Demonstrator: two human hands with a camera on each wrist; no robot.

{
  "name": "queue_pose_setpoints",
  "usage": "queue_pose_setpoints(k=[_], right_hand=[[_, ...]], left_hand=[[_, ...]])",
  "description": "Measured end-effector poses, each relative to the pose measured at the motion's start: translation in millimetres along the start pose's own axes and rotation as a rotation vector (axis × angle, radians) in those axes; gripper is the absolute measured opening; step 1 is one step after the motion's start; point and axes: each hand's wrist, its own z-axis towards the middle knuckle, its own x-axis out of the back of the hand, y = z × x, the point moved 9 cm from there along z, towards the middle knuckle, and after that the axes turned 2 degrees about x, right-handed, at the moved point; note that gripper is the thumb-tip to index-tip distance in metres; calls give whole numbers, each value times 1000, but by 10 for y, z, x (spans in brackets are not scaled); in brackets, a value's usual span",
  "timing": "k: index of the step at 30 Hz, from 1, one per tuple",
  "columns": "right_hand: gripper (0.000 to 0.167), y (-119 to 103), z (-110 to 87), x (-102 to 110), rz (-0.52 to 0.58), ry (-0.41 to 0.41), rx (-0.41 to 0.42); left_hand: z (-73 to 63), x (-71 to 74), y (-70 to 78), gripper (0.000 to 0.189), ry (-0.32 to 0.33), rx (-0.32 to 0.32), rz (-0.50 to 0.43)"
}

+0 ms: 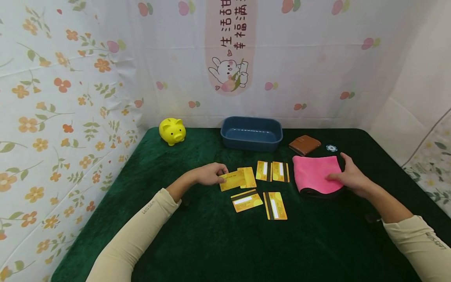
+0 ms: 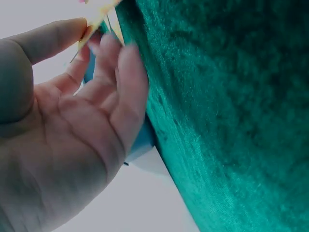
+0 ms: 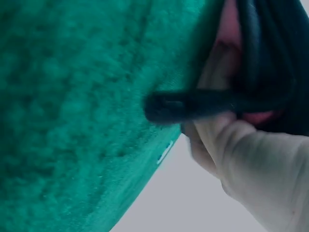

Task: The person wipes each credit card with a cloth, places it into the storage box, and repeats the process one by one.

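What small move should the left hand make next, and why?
Probably lift the held card clear of the other card: the left hand pinches one end between thumb and fingers, while in the head view its far end overlaps that second one.

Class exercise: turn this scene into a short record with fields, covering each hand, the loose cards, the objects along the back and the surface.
Left hand: pinches a yellow card
Right hand: holds the pink item at its right side
Overlapped card: partly covered by the pinched one
Striped cards: four, dark stripes showing
Back left: yellow piggy bank
Back middle: blue tray
Back right: brown wallet, with a round chip to its right
Surface: dark green cloth
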Motion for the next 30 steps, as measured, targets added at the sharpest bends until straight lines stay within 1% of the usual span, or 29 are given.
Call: queue_pose_setpoints(k=[3, 5, 9, 11, 13, 17, 20, 25, 28, 30], right_hand=[[94, -50, -11, 8, -23, 43, 80], [84, -80, -20, -4, -40, 51, 114], [71, -126, -30, -50, -47, 36, 138], [67, -129, -27, -66, -50, 33, 135], [63, -129, -25, -75, -53, 35, 136], [59, -162, -29, -91, -71, 48, 169], [59, -209, -34, -115, -91, 48, 198], [61, -247, -38, -151, -78, 52, 205], [62, -267, -57, -156, -64, 83, 212], [63, -300, -81, -156, -60, 117, 230]], left_hand=[[-3, -41, -1, 16, -43, 0, -105], [-8, -59, -2, 17, -56, 7, -165], [-19, -40, 18, 20, -23, 4, -256], [-27, -23, 50, 20, 5, -14, -297], [-31, -11, 94, 20, 29, -44, -351], [-46, -14, 201, 21, 53, -111, -461], [-78, -31, 289, 23, 61, -138, -523], [-138, -74, 392, 27, 90, -136, -604], [-160, -85, 430, 28, 118, -133, -656], [-171, -82, 432, 28, 138, -130, -686]])
